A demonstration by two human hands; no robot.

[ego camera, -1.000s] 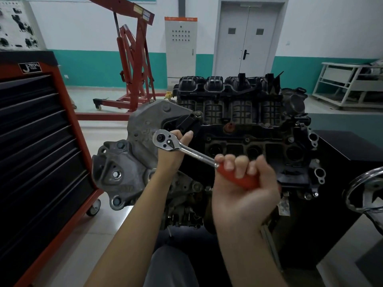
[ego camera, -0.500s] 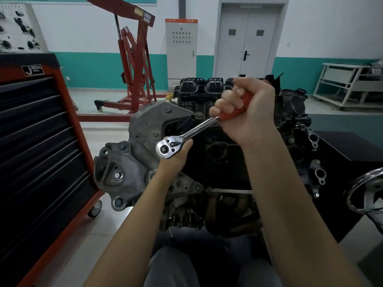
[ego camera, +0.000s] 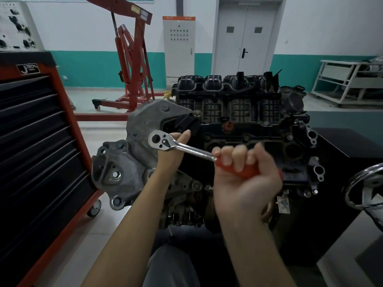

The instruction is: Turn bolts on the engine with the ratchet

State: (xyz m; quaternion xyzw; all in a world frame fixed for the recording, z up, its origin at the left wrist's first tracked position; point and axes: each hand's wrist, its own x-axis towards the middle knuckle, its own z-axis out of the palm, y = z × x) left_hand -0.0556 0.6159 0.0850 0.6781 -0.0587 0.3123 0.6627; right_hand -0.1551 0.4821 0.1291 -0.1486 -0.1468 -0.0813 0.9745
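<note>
Two hands share one ratchet wrench (ego camera: 176,145) in the head view — the right hand (ego camera: 244,179) fisted round its orange grip, the left hand (ego camera: 173,150) cupped behind the ratchet head, thumb up, against the engine (ego camera: 238,121). Best practice, I'd judge — keep that head square and swing steadily.

Tool cabinet (ego camera: 37,141) left of engine (ego camera: 238,125).
</note>
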